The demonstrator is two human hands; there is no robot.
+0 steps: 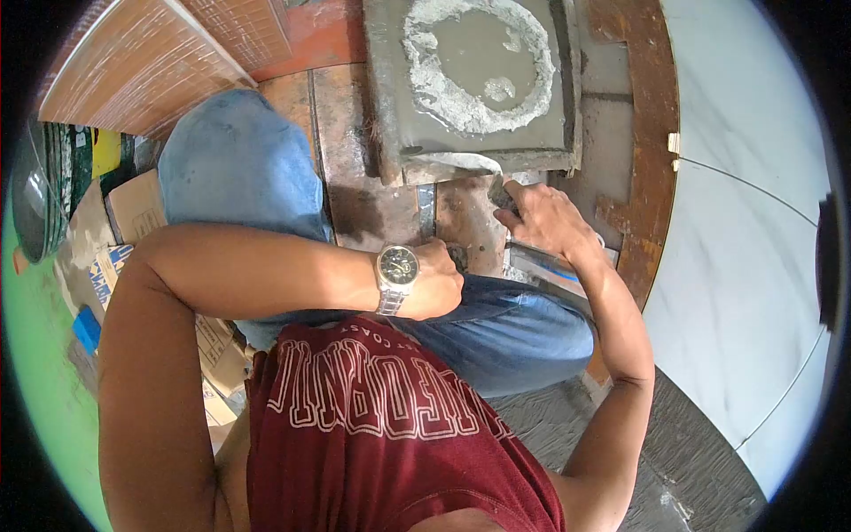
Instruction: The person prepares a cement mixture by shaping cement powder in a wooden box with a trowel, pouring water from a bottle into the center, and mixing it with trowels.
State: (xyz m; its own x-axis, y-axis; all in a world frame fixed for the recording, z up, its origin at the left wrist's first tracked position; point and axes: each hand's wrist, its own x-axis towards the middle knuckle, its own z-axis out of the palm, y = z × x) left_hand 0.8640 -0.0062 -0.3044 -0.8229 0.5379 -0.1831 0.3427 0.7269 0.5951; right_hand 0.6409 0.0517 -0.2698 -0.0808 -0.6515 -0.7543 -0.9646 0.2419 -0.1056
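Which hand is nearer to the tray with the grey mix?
Right: the right hand is close to the near edge of the tray; the left hand is farther back, toward the shirt.

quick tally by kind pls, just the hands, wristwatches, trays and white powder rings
Left hand plus right hand: 2
Wristwatch: 1
Tray: 1
White powder ring: 1
Total: 5

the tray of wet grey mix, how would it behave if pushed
The tray probably feels heavy, since wet grey mix covers its broad base. That wide, shallow shape makes tipping unlikely, though the watery mix might slosh.
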